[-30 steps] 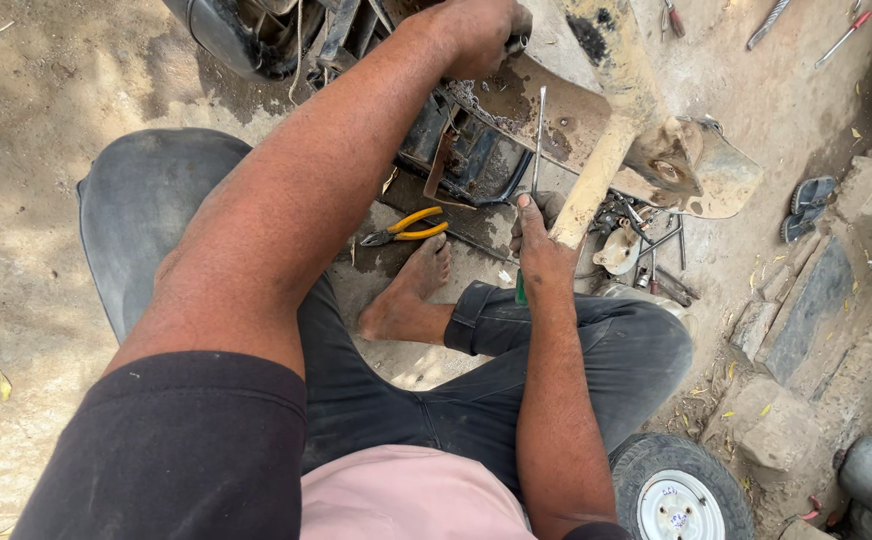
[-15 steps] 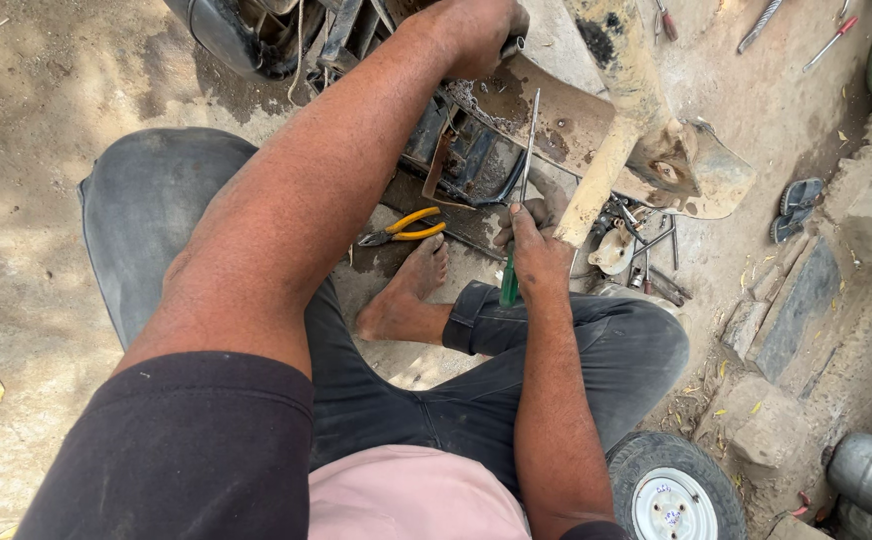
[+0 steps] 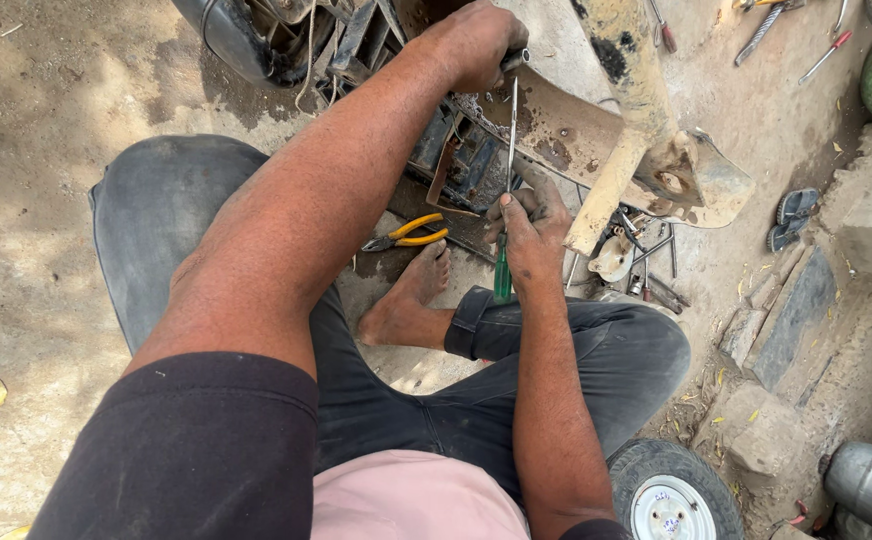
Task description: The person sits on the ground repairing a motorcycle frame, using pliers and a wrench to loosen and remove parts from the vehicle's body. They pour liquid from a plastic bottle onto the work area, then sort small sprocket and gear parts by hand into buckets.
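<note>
The person sits on the sandy ground with crossed legs, one bare foot (image 3: 411, 300) showing between the knees. The right hand (image 3: 528, 228) is closed around a screwdriver with a green handle (image 3: 503, 275); the handle comes out below the fist and the long metal shaft goes straight up from it. The left hand (image 3: 476, 42) is stretched far forward and is closed at the top end of this shaft, where it also rests on the rusty metal machine part (image 3: 556, 130) in front of the person. So the two hands are well apart, one at each end of the tool, and the tool stands almost upright between them, in front of the dirty machine. Whether the tip of the screwdriver sits in a screw, I cannot tell, because the left hand covers it. On the ground just left of the right hand lie pliers with yellow handles (image 3: 408, 234), close to the toes. To the right of the right hand there is a small heap of loose metal parts (image 3: 646, 265). A small wheel with a white rim (image 3: 671, 495) lies beside the person's right leg, near the bottom edge.
</note>
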`<state>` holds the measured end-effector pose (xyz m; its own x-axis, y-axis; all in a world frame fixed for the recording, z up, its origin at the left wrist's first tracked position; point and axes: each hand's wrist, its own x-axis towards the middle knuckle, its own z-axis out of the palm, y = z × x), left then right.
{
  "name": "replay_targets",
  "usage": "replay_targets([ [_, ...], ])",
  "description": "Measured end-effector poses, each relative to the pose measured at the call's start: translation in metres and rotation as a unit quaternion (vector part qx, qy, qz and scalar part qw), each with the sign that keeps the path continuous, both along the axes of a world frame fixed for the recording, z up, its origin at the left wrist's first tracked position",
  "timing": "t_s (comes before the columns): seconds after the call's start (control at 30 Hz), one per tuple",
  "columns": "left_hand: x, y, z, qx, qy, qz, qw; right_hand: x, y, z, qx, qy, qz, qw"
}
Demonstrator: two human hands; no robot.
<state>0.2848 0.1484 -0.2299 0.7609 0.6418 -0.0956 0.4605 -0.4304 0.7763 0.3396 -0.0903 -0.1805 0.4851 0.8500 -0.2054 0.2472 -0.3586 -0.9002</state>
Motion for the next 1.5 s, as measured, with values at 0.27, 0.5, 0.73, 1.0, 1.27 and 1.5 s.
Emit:
replay_targets([
  [0.27,0.012,0.000,0.000,0.032,-0.105,0.042,0.993,0.005,-0.003,0.007,0.011,-0.002,-0.033,0.999],
  [0.5,0.006,0.002,0.003,-0.028,0.011,-0.021,0.999,0.005,-0.007,0.001,-0.005,0.003,-0.040,0.999],
  [0.73,0.009,-0.004,0.007,0.019,0.044,-0.041,0.998,0.008,-0.008,-0.004,-0.010,0.007,-0.025,1.000],
  [1.0,0.005,-0.007,0.006,0.003,0.023,-0.028,0.999,0.005,-0.009,-0.002,-0.009,0.004,-0.030,1.000],
  [1.27,0.003,0.002,0.006,0.007,0.027,-0.026,0.999,-0.004,-0.004,0.006,-0.007,0.014,-0.009,1.000],
  [1.5,0.004,-0.004,0.006,0.016,0.013,0.001,1.000,-0.012,0.001,0.014,-0.033,0.022,-0.014,0.999],
])
